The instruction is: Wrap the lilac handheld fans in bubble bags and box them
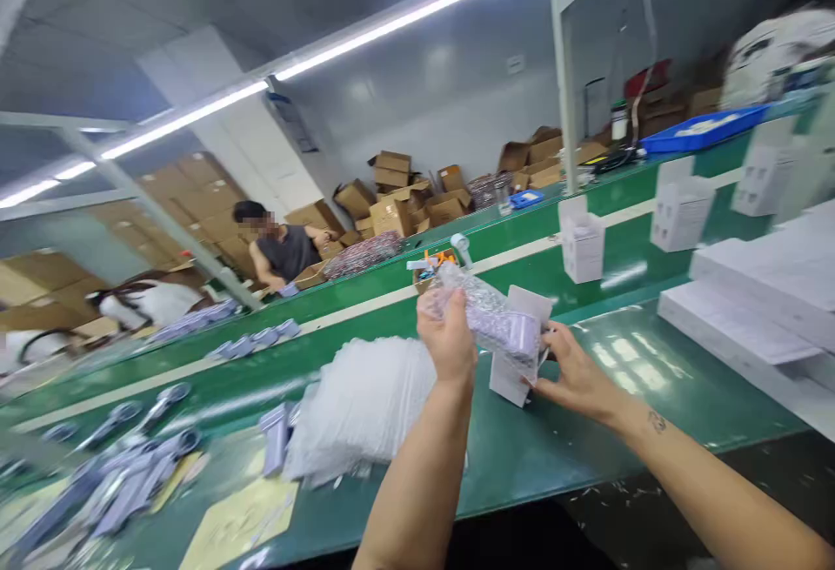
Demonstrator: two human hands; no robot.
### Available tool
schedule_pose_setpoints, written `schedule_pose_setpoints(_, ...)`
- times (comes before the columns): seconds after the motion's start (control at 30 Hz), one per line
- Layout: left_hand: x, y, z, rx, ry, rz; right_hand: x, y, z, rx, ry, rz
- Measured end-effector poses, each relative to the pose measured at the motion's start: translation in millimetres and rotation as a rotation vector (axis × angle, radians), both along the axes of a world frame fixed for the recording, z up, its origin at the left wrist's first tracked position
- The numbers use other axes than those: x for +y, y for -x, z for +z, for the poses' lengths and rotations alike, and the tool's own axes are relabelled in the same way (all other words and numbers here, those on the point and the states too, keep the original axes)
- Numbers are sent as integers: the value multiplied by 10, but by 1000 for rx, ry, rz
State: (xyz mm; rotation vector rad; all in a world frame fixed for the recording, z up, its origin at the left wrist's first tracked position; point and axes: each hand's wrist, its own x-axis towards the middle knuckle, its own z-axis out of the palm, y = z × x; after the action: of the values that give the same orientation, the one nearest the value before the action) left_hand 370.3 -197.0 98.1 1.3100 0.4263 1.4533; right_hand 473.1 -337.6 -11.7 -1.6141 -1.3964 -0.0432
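My left hand (pixel 451 339) is closed around one end of a lavender handheld device in a clear bubble bag (pixel 499 325), held tilted above the bench. Its other end lies against an opened white carton (pixel 509 381), which my right hand (pixel 577 372) grips by its side with thumb and fingers. How far the device sits inside the carton I cannot tell. Left of my left forearm lies a pile of bubble bags (pixel 365 405), with a lavender device (pixel 277 441) beside it. More lavender devices (pixel 140 474), blurred, lie at the left of the bench.
Upright white cartons (pixel 583 250) stand along the green conveyor (pixel 509 270). Flat white cartons (pixel 750 322) are stacked at right. A small box of orange and blue parts (pixel 434 267) sits beyond my left hand. A co-worker (pixel 280 248) sits across the line. Yellow cardboard (pixel 241 522) lies front left.
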Motion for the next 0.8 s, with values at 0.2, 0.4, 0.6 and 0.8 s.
schedule_pose_setpoints(0.2, 52, 65, -190, 371, -744, 240, 300, 199, -101, -2, -35, 4)
schedule_pose_setpoints(0.4, 19, 68, -299, 783, -1098, 118, 409, 58, -88, 150, 9, 104)
schedule_pose_setpoints(0.6, 71, 339, -399, 1275, -1093, 150, 481, 52, -8, 159, 44, 204)
schedule_pose_setpoints(0.8, -37, 862, -222, 1077, -1112, 162, 431, -193, 169, 379, 133, 197)
